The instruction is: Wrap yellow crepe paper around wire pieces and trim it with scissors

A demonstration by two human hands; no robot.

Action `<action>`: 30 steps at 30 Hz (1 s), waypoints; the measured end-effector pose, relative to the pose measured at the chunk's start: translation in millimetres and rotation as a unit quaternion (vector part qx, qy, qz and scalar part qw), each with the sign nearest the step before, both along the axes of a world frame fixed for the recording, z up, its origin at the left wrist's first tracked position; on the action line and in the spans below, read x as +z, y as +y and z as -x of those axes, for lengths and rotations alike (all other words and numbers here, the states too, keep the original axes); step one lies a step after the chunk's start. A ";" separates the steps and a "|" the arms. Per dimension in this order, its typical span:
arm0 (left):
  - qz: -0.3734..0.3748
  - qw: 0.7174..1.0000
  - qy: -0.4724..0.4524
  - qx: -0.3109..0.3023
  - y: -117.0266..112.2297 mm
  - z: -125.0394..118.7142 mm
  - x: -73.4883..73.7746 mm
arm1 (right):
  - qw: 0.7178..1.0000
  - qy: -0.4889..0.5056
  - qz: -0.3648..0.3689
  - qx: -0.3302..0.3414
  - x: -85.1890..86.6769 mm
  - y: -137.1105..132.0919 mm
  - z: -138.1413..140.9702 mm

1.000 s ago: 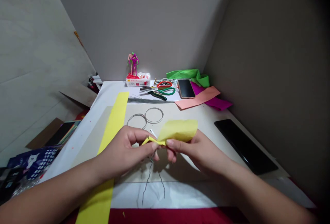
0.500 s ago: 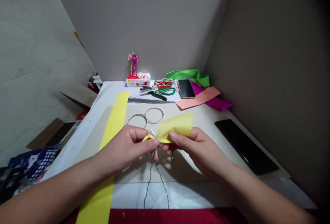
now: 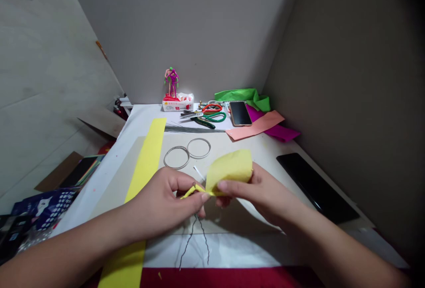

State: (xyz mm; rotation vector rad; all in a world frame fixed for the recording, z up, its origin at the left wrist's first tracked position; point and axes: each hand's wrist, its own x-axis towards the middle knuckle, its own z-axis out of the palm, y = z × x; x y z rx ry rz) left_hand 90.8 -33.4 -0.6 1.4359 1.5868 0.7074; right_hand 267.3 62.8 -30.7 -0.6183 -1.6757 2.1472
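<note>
- Head view, left hand (image 3: 159, 204): mostly closed, with the thumb and forefinger pinching the narrow twisted tail of the yellow tissue paper (image 3: 229, 170) and the other fingers curled under.
- Right hand (image 3: 255, 195): half open, thumb on top and fingers behind, gripping the paper's wider lower edge. The paper fans up above this grip, over the middle of the bench (image 3: 262, 146).
- Thin dark wire stems (image 3: 194, 243) hang below the hands toward the bench's near edge. Fingers hide their top ends, so I cannot tell whether they are bound into the paper.
- Risk: paper this thin could tear at the twist if the hands pull apart too hard.
- Risk: a slacker pinch could let the twist unwind or let the paper slip free of the wire.
- Risk: the splayed wire ends could catch on the yellow paper strip (image 3: 146, 159) at the left side if swung that way.
- Risk: the scissors (image 3: 215, 117) lie by the far edge, so reaching for them one-handed could loosen the twist.
</note>
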 end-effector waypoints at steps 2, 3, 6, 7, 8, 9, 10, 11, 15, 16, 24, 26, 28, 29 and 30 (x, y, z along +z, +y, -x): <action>0.000 1.000 -0.001 -0.001 -0.3 0.1 -0.6 | 1.000 -0.021 0.002 0.015 0.5 0.0 -0.4; -0.006 1.000 -0.003 -0.001 0.0 0.1 -0.8 | 1.000 -0.027 0.001 0.009 0.7 -0.9 0.0; -0.028 1.000 0.002 0.007 1.1 0.7 -0.5 | 0.994 -0.012 -0.086 -0.073 0.9 -6.9 1.7; -0.034 0.999 0.006 0.009 1.2 1.2 -0.2 | 0.983 0.004 -0.147 -0.107 1.0 -9.3 2.1; -0.036 0.999 0.006 0.010 1.3 1.7 0.0 | 0.968 0.022 -0.211 -0.132 1.1 -11.5 2.2; -0.037 0.999 0.003 0.010 1.1 2.3 0.3 | 0.952 0.039 -0.266 -0.146 1.2 -13.4 2.3; -0.038 0.999 -0.004 0.008 0.9 2.8 0.4 | 0.939 0.052 -0.303 -0.152 1.4 -14.7 2.4; -0.039 0.999 -0.013 0.006 0.8 3.2 0.5 | 0.934 0.057 -0.318 -0.150 1.7 -15.4 2.8; -0.045 0.998 -0.051 -0.006 1.3 4.8 0.1 | 0.955 0.039 -0.262 -0.133 1.5 -14.8 6.5; -0.043 0.997 -0.065 -0.012 1.5 5.3 -0.2 | 0.959 0.038 -0.249 -0.131 1.2 -14.6 7.4; -0.033 0.993 -0.105 -0.037 -0.7 9.1 -1.6 | 0.941 0.068 -0.304 -0.134 -0.2 -16.5 1.1; -0.037 0.995 -0.087 -0.040 -0.6 8.1 -2.6 | 0.919 0.069 -0.365 -0.128 0.6 -15.8 -1.5; -0.044 0.996 -0.064 -0.037 -0.4 6.2 -4.1 | 0.909 0.070 -0.389 -0.134 2.1 -14.8 -1.9; -0.045 0.997 -0.053 -0.034 -0.2 5.1 -4.8 | 0.906 0.073 -0.390 -0.146 2.9 -14.5 -1.3; -0.045 0.998 -0.043 -0.031 -0.1 4.0 -5.5 | 0.904 0.075 -0.392 -0.155 3.6 -14.4 -0.4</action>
